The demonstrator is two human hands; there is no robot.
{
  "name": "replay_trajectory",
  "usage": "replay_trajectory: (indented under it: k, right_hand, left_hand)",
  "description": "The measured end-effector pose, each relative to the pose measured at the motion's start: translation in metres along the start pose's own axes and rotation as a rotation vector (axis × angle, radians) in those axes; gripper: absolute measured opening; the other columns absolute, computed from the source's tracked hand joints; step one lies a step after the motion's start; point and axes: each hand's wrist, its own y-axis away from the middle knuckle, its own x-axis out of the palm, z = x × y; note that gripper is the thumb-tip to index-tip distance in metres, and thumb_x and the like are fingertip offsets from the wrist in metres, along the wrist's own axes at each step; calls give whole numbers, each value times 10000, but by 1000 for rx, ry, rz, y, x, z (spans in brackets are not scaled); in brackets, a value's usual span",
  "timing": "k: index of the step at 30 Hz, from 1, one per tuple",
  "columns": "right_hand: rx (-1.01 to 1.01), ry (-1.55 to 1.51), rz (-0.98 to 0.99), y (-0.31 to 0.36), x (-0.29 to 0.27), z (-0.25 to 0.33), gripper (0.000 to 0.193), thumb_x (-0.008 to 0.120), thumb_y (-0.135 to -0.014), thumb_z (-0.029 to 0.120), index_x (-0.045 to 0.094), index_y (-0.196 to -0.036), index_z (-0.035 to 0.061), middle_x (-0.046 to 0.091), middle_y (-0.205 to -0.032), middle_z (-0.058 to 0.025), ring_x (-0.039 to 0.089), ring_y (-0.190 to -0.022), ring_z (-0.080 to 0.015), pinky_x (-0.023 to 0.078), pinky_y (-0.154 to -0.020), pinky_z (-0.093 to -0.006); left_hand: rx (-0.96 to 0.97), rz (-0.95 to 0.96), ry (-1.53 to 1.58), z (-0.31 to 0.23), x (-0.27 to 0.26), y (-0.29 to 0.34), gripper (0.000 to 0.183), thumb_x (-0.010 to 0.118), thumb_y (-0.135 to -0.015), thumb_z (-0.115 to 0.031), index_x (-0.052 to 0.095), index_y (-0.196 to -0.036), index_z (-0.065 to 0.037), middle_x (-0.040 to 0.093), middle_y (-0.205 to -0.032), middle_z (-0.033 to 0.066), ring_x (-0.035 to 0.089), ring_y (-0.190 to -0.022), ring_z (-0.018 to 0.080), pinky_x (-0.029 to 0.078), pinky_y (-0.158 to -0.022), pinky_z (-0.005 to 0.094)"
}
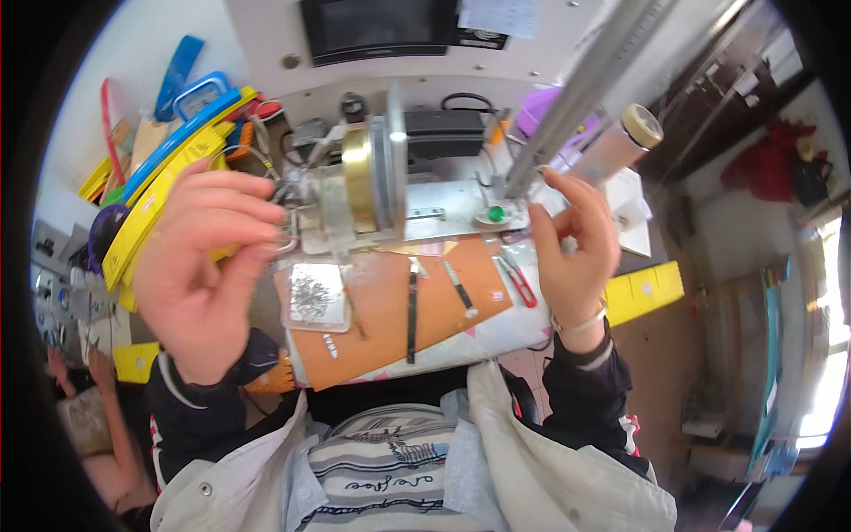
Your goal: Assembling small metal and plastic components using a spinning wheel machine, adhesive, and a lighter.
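Left hand (208, 253): fingers curled, thumb near fingertips, grip unclear; beside left end of bench machine with brass-coloured wheel (358, 182), rear of worktop. Right hand (581, 244): thumb and forefinger parted, holding nothing visible, near metal column (585, 89). Orange-brown sheet (381, 310) in front, bearing clear tray (317, 327) of small pieces, black-handled tool (412, 310). Monitor (381, 25) behind; bright window (835, 328) right; co-worker's arm (120, 421) left.

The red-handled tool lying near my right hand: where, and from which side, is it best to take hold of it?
Probably by its red handle, from above on the near side: it lies flat, with this wider end toward you and the narrower end pointing away. The right hand is nearer.
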Motion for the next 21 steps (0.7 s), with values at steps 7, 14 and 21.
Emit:
replay_trajectory:
  k: [7,14,21]
  right_hand:
    - [-568,-68,104,-5,9,80,499,910,-652,34,679,-1095,30,682,-1092,-177,615,-644,-137,518,-654,-249]
    - [-628,-144,220,-13,15,91,533,935,-637,91,675,-1101,81,709,-1022,-144,674,-721,-209,518,-593,-286]
    - [-658,15,244,-7,10,94,386,896,-667,81,712,-1006,98,716,-933,-79,629,-651,-169,424,-522,-278]
  left_hand:
    - [39,150,173,-13,14,-4,108,794,-793,-97,697,-824,-64,724,-841,63,673,-922,259,336,-1095,513]
    - [-14,201,259,-15,15,-5,137,817,-804,-145,702,-810,-71,724,-833,49,673,-911,240,321,-1098,506]
    - [-39,239,284,-17,20,-4,133,819,-807,-162,704,-805,-95,727,-838,32,674,-905,229,312,-1097,512]
